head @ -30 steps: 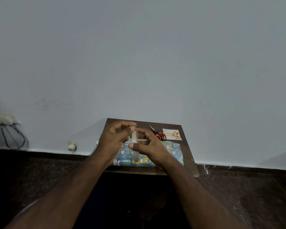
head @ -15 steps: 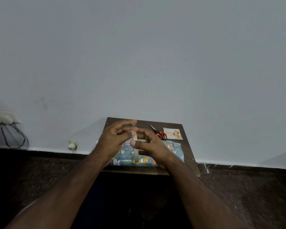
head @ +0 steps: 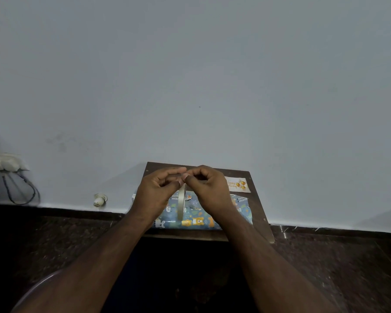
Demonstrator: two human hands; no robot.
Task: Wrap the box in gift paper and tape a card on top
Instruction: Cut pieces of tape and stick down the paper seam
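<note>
A box wrapped in blue gift paper with animal prints (head: pixel 196 216) lies on a small dark wooden board (head: pixel 259 208). Above it I hold a roll of clear tape (head: pixel 181 203) on edge. My left hand (head: pixel 158 190) grips the roll at its top. The fingertips of my right hand (head: pixel 209 188) pinch at the roll's top edge, right against my left fingers. A small white birthday card with gold balloons (head: pixel 237 185) lies at the board's back right, beside my right hand.
The board stands against a pale wall on a dark stone floor. A socket with hanging cables (head: pixel 7 164) is on the wall at left, and a small white fitting (head: pixel 99 199) sits near the skirting. No scissors are in view; my right hand covers their earlier spot.
Both hands rose slightly and drew together at the top of the tape roll. My right hand shifted back and now covers the red-handled scissors.
</note>
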